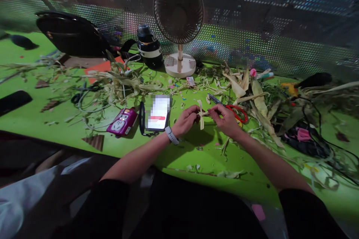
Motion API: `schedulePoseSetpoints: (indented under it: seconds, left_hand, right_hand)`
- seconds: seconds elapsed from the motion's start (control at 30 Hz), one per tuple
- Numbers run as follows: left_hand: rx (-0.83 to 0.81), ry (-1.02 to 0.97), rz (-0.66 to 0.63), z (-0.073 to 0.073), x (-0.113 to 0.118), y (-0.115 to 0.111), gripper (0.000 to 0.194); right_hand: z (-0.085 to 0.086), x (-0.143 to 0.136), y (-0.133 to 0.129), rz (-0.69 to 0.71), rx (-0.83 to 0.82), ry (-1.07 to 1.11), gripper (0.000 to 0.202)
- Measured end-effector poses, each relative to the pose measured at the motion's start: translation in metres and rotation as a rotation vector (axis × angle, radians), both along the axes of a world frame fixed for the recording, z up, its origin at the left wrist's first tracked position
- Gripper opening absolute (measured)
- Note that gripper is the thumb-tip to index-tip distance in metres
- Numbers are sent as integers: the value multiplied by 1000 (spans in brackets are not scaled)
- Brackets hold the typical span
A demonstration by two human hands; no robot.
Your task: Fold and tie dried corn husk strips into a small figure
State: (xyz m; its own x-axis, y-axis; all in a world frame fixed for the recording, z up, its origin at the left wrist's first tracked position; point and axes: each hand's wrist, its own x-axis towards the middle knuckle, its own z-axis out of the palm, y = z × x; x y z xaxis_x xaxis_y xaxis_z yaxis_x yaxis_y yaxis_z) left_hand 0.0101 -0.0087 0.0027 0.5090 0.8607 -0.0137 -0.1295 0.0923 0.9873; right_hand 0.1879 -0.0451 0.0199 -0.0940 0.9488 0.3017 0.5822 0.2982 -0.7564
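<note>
Left hand (185, 121), with a white wristband (171, 135) at the wrist: thumb and fingers drawn together, gripping a pale, cross-shaped husk piece (202, 115) from its left side. Right hand (225, 120): thumb and forefinger pinched together on the right-hand end of the same piece. Piece location: between the 2 hands, above the front middle of the green table (179, 162), its long strip roughly upright in view.

Just beyond the right hand: 1 pair of red-handled scissors (238, 114), lying on the table, blades toward upper left. Right of these: a heap of dry husks (259, 99), then a yellow-and-black tool (290, 89).

Left of the left hand: 1 lit phone (159, 112), screen partly blurred; farther left, 1 purple power socket (122, 121) with a pale cable. Rear: 1 round fan (179, 11) standing beside a dark bottle (150, 48); black bag (71, 33) at left. Husk scraps scattered between.
</note>
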Motion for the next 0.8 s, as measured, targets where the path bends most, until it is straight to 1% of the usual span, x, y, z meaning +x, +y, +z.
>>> schedulePoseSetpoints:
  seconds: [0.13, 0.23, 0.33, 0.43, 0.5, 0.6, 0.73, 0.8]
  left_hand:
    - [-68, -73, -104, -2, -3, 6, 29]
    - [-16, -40, -137, -1, -2, 8, 33]
    - [13, -37, -181, 0, -2, 7, 39]
    - [-48, -50, -197, 3, -3, 6, 37]
    - [-97, -55, -196, 4, -4, 6, 36]
    - [-124, -41, -204, 5, -3, 4, 35]
    - [-51, -14, -204, 4, -1, 3, 32]
    - [-17, -22, -262, 6, -1, 3, 35]
  right_hand:
    - [2, 2, 1, 24, -90, 43, 32]
    - [1, 1, 1, 47, -139, 97, 34]
    - [0, 0, 1, 28, -147, 125, 34]
    - [1, 1, 1, -12, -156, 146, 35]
    - [3, 1, 0, 8, -239, 178, 40]
    - [7, -2, 0, 82, -417, 279, 50]
    - [6, -9, -1, 56, -503, 461, 50]
    - [3, -11, -2, 31, -553, 583, 48]
